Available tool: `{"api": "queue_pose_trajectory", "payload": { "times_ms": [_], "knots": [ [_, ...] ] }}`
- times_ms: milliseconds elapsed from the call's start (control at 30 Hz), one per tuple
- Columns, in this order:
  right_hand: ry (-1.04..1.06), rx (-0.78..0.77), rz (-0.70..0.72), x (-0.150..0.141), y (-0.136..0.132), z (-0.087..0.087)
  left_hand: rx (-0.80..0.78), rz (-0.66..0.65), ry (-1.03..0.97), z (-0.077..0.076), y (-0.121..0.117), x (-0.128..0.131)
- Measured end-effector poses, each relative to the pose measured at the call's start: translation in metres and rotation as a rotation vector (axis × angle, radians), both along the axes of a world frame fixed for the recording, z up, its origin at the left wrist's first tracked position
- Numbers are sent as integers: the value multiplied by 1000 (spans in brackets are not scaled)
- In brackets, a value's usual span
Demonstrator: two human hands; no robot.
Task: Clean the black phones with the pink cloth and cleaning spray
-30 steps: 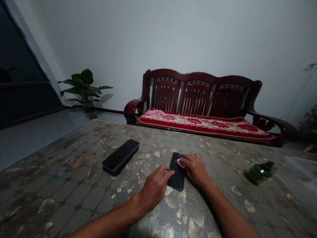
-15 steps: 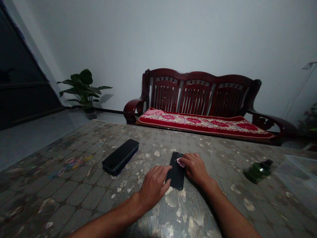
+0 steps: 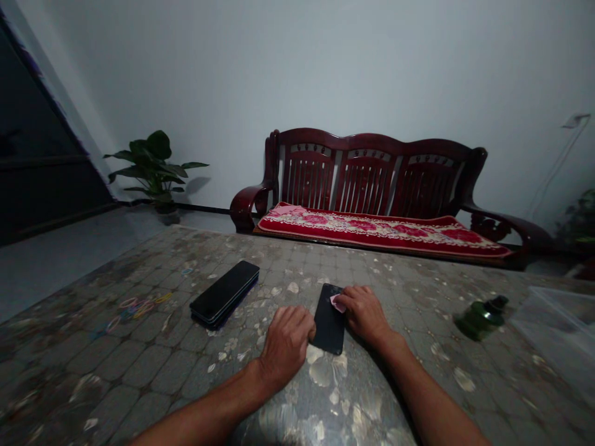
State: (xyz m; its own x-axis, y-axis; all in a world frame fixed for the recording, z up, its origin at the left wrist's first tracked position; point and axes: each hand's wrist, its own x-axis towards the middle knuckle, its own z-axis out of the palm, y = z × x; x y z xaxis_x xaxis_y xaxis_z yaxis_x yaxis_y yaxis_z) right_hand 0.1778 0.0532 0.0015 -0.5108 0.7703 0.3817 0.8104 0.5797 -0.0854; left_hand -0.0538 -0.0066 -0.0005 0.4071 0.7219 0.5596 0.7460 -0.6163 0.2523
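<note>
One black smartphone (image 3: 329, 331) lies flat on the patterned tabletop (image 3: 158, 359), with a hand on each side of it. The left hand (image 3: 287, 339) is at the phone's left edge. Its fingers are bent in and close together, and their tips are hard to see, so I cannot tell if they grip the edge or just touch it. The right hand (image 3: 365, 311) is at the phone's top right part. Its thumb and fingers pinch a small pink scrap (image 3: 338, 303) – it sits right on top of the phone. I cannot tell if the scrap is paper or cloth.

Left of the phone is a neat stack of phones (image 3: 224, 293), with a dark screen facing up. More to the left of the phone, past that stack, are thin loops (image 3: 139, 308) in pink, yellow and blue. Well to the right of the phone is a green bottle (image 3: 478, 321) with a black top – and past it, a clear plastic box (image 3: 551, 316). Behind the phone, past the tabletop, is a red-brown wooden bench (image 3: 253, 198) with a red flowery mat (image 3: 362, 226).
</note>
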Motion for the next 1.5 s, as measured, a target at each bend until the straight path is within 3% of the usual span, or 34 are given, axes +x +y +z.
{"api": "queue_pose_trajectory", "payload": {
  "times_ms": [200,400,633,800,1033,1233,1433,1500],
  "knots": [
    [1,-9,8,-1,-1,2,-86,-72,-25,-5,0,3],
    [-52,-34,111,-7,-10,9,-141,-126,16,-13,2,4],
    [-26,4,-22,-3,-4,5,-208,-147,37,-13,3,2],
    [-41,-36,96,-11,-9,8,-214,-132,45,-15,3,4],
    [-56,-46,-66,-12,3,9,-240,-92,97,-15,8,11],
    [-57,-49,145,-19,-1,6,-260,-84,100,-11,10,12],
    [-57,-38,-62,-18,8,5,-276,-59,105,-12,13,13],
    [-56,-41,-48,-21,9,6,-270,-53,102,-12,14,14]
  ]
}}
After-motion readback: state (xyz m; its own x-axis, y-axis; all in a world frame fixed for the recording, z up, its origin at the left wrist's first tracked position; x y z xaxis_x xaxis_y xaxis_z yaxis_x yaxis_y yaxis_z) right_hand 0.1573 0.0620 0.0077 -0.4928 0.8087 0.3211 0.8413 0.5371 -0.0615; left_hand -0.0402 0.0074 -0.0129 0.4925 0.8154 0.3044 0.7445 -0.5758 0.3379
